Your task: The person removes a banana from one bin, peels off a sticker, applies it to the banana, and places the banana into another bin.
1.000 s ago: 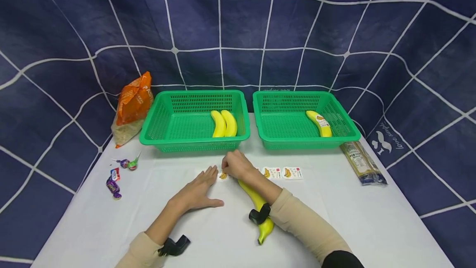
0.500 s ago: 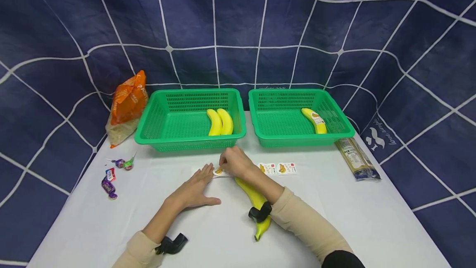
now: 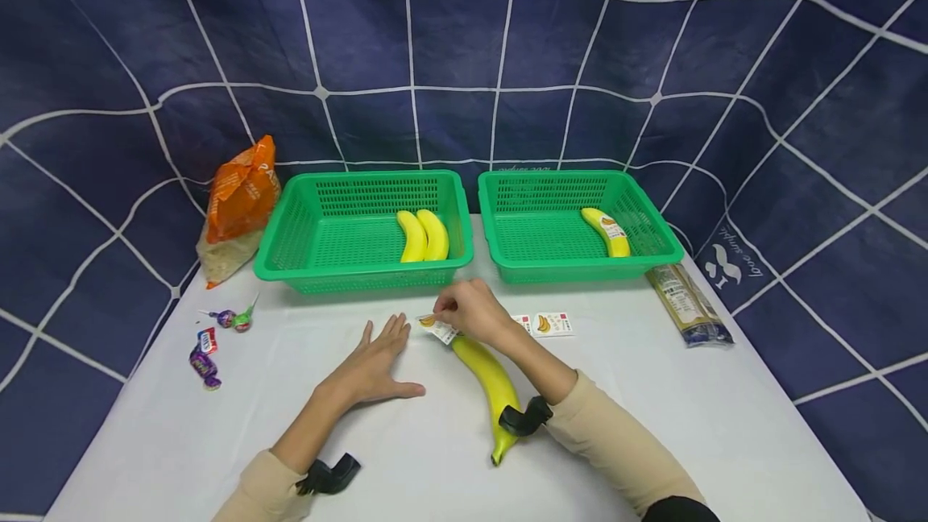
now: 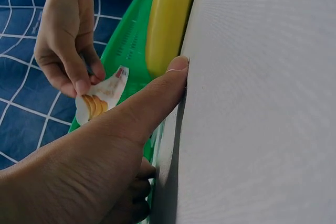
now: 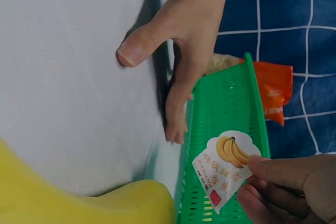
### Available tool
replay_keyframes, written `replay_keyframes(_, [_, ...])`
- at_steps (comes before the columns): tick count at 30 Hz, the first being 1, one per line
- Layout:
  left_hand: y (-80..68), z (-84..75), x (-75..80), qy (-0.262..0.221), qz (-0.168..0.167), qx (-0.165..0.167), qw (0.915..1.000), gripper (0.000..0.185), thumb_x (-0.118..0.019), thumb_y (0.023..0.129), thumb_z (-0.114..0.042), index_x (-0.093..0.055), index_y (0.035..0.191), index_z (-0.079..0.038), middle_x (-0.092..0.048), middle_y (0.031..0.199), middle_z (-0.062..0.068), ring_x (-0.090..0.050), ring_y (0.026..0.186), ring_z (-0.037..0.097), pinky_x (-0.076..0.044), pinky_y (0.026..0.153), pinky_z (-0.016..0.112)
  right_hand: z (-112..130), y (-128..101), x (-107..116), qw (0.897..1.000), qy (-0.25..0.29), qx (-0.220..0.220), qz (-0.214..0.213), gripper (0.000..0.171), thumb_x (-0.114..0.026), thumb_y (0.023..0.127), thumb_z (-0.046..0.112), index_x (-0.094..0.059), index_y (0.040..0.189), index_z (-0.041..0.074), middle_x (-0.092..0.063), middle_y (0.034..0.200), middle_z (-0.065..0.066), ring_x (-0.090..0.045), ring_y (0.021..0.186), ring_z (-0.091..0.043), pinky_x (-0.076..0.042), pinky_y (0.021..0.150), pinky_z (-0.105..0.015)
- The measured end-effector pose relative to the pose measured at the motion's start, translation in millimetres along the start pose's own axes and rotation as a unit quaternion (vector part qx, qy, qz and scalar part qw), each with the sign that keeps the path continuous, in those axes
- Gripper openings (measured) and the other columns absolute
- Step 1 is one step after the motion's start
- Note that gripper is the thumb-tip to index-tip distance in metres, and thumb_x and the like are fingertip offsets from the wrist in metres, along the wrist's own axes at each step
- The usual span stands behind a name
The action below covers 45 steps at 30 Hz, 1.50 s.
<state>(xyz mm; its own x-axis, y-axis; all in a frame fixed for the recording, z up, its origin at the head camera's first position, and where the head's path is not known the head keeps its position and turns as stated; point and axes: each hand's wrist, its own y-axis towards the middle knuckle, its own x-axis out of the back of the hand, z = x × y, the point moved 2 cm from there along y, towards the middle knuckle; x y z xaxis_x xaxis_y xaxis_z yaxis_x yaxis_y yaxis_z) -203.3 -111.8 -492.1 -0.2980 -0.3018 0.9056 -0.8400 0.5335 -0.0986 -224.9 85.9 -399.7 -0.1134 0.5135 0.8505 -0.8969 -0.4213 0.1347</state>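
My right hand [image 3: 464, 311] pinches a white banana sticker [image 3: 437, 329] just above the table, over the far tip of a yellow banana [image 3: 490, 381] that lies on the white table [image 3: 652, 425]. The same sticker [image 5: 223, 169] shows in the right wrist view, held by my fingertips [image 5: 262, 169], and again as the sticker [image 4: 100, 95] in the left wrist view. My left hand [image 3: 377, 361] rests flat on the table with fingers spread, just left of the sticker.
Two green baskets stand at the back: the left basket [image 3: 304, 216] holds two bananas [image 3: 423, 235], the right basket [image 3: 652, 224] one labelled banana [image 3: 607, 232]. More stickers [image 3: 545, 324] lie by my right hand. An orange bag [image 3: 239, 200], candies [image 3: 210, 345] and a long packet [image 3: 685, 304] flank the edges.
My right hand has lifted the sticker off the table and drawn it slightly right, uncovering the banana's far end. The left hand stays flat on the table.
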Motion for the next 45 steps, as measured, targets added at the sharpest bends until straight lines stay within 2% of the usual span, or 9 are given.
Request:
replay_keyframes(4, [0.1, -0.5, -1.3, 0.001, 0.0, -0.002, 1.0, 0.12, -0.069, 0.072, -0.072, -0.025, 0.151, 0.007, -0.015, 0.162, 0.022, -0.013, 0.151, 0.035, -0.008, 0.123, 0.056, -2, -8, 3, 1.0, 0.021, -0.004, 0.0, 0.005, -0.074, 0.085, 0.013, -0.077, 0.083, 0.009, -0.074, 0.075, 0.001, -0.057, 0.059, -0.002, -0.048, 0.056, -0.015])
replay_keyframes(13, [0.2, -0.7, 0.1, 0.007, -0.016, -0.011, 0.9998, 0.125, -0.069, 0.07, -0.073, -0.018, 0.152, 0.007, -0.011, 0.162, 0.021, -0.011, 0.152, 0.034, -0.01, 0.123, 0.056, -8, -29, 22, 0.998, 0.054, -0.035, -0.024, 0.005, -0.075, 0.084, 0.012, -0.076, 0.08, 0.011, -0.072, 0.073, 0.003, -0.058, 0.062, -0.001, -0.05, 0.06, -0.016])
replay_keyframes(21, [-1.6, 1.3, 1.4, 0.04, -0.039, -0.011, 0.9984, 0.126, -0.069, 0.069, -0.075, -0.019, 0.152, 0.007, -0.012, 0.162, 0.022, -0.012, 0.151, 0.035, -0.008, 0.121, 0.059, -16, -45, 28, 0.995, 0.069, -0.062, -0.034, 0.004, -0.076, 0.083, 0.012, -0.076, 0.079, 0.011, -0.071, 0.071, 0.003, -0.058, 0.061, -0.002, -0.049, 0.058, -0.016])
replay_keyframes(29, [-4.9, -7.8, 6.9, 0.049, -0.063, -0.017, 0.9967, 0.126, -0.073, 0.068, -0.07, -0.018, 0.152, 0.007, -0.011, 0.162, 0.022, -0.014, 0.151, 0.037, -0.011, 0.12, 0.061, -20, -58, 34, 0.993, 0.079, -0.079, -0.045, 0.005, -0.077, 0.082, 0.012, -0.076, 0.078, 0.011, -0.071, 0.07, 0.003, -0.057, 0.06, -0.003, -0.049, 0.057, -0.017])
replay_keyframes(33, [-6.2, -24.3, 6.3, 0.033, -0.077, -0.02, 0.9962, 0.12, -0.072, 0.073, -0.066, -0.017, 0.152, 0.006, -0.012, 0.162, 0.022, -0.014, 0.151, 0.035, -0.013, 0.121, 0.058, -21, -64, 36, 0.993, 0.077, -0.08, -0.05, 0.004, -0.077, 0.082, 0.011, -0.076, 0.078, 0.01, -0.071, 0.071, 0.003, -0.057, 0.061, -0.003, -0.05, 0.058, -0.017])
replay_keyframes(35, [-7.0, -38.4, 2.2, 0.007, -0.07, -0.023, 0.9973, 0.117, -0.069, 0.076, -0.065, -0.015, 0.153, 0.005, -0.009, 0.162, 0.021, -0.012, 0.152, 0.033, -0.013, 0.122, 0.055, -21, -67, 37, 0.992, 0.073, -0.083, -0.054, 0.005, -0.077, 0.082, 0.012, -0.076, 0.078, 0.01, -0.071, 0.071, 0.003, -0.057, 0.061, -0.002, -0.05, 0.058, -0.016])
replay_keyframes(39, [-7.3, -68.0, -13.1, -0.042, -0.034, -0.026, 0.9982, 0.116, -0.062, 0.079, -0.069, -0.011, 0.155, 0.002, -0.003, 0.163, 0.016, -0.006, 0.153, 0.028, -0.011, 0.124, 0.051, -24, -73, 38, 0.991, 0.065, -0.096, -0.064, 0.005, -0.078, 0.081, 0.015, -0.076, 0.079, 0.011, -0.072, 0.071, 0.004, -0.058, 0.062, -0.001, -0.05, 0.059, -0.017])
replay_keyframes(42, [-5.4, -83.8, -23.8, -0.053, -0.024, -0.029, 0.9979, 0.117, -0.059, 0.078, -0.073, -0.011, 0.155, 0.0, -0.003, 0.164, 0.015, -0.005, 0.153, 0.026, -0.012, 0.124, 0.052, -25, -77, 40, 0.99, 0.064, -0.109, -0.066, 0.005, -0.079, 0.081, 0.016, -0.076, 0.079, 0.013, -0.071, 0.07, 0.005, -0.059, 0.061, -0.001, -0.049, 0.06, -0.018])
replay_keyframes(45, [-2.9, -94.0, -31.3, -0.056, -0.028, -0.036, 0.9974, 0.12, -0.058, 0.076, -0.077, -0.012, 0.155, 0.0, -0.004, 0.164, 0.015, -0.005, 0.153, 0.025, -0.015, 0.123, 0.054, -27, -81, 41, 0.989, 0.069, -0.117, -0.064, 0.005, -0.079, 0.081, 0.017, -0.076, 0.079, 0.013, -0.071, 0.069, 0.005, -0.06, 0.06, -0.002, -0.048, 0.059, -0.019])
